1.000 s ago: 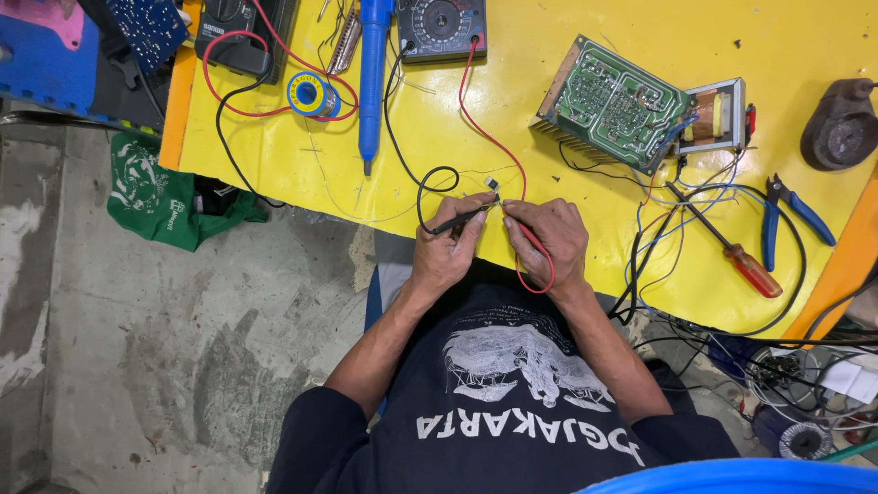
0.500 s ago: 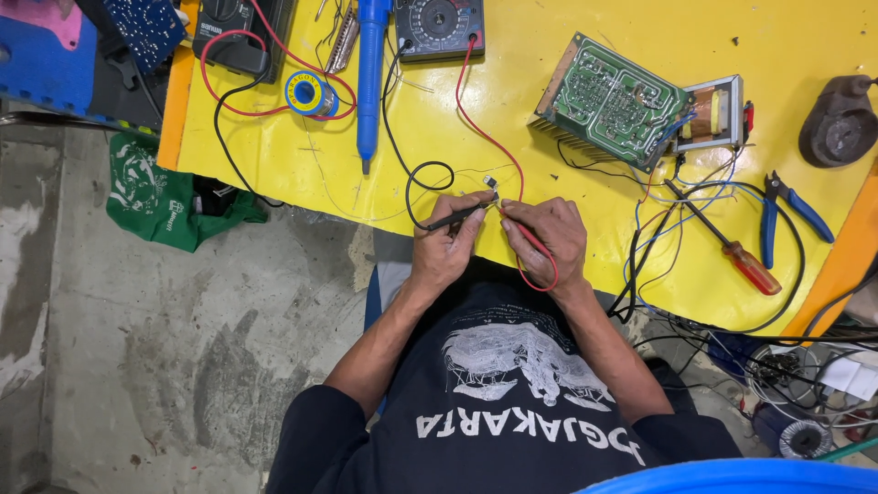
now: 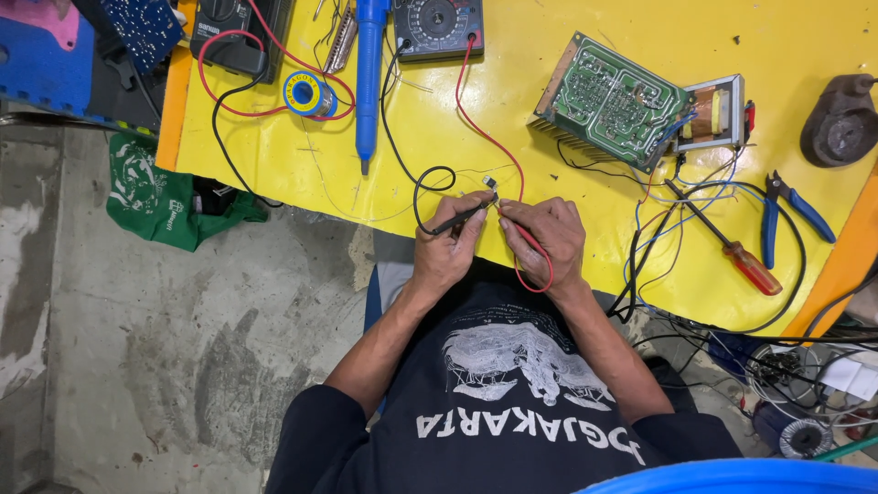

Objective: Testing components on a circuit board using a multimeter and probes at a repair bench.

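**Two meter probes meeting on a tiny part, yellow bench**

Fingers (image 3: pixel 468 222) of the left hand (image 3: pixel 445 254) are being kept pinched together round the black probe (image 3: pixel 455 220), thumb on one side and the rest curled over the top, so it's a proper clamp and not a loose rest. Same deal on the right hand (image 3: pixel 547 240): fingers are being held closed on the red probe (image 3: pixel 529 240), which is mostly buried under the palm, with only a bit of red showing by the wrist. Both tips are being brought together on a small component (image 3: pixel 491 183) sitting on the yellow table (image 3: pixel 567 197) just beyond the fingertips; whether the tips are actually touching it can't be told, it's too small.

The black lead (image 3: pixel 422 174) is being looped once right beside the left hand and run up to the analog multimeter (image 3: pixel 437 26) at the top edge, and the red lead (image 3: pixel 476 119) is being run to the same meter.

Other stuff lying around:
- blue soldering iron (image 3: pixel 368 73), left of the meter, tip pointing toward the hands
- solder spool (image 3: pixel 305 92) just beside it
- green circuit board (image 3: pixel 615 102) with a transformer (image 3: pixel 716 112) against it, well to the right
- red-handled screwdriver (image 3: pixel 732 254) and blue pliers (image 3: pixel 786 212) further right
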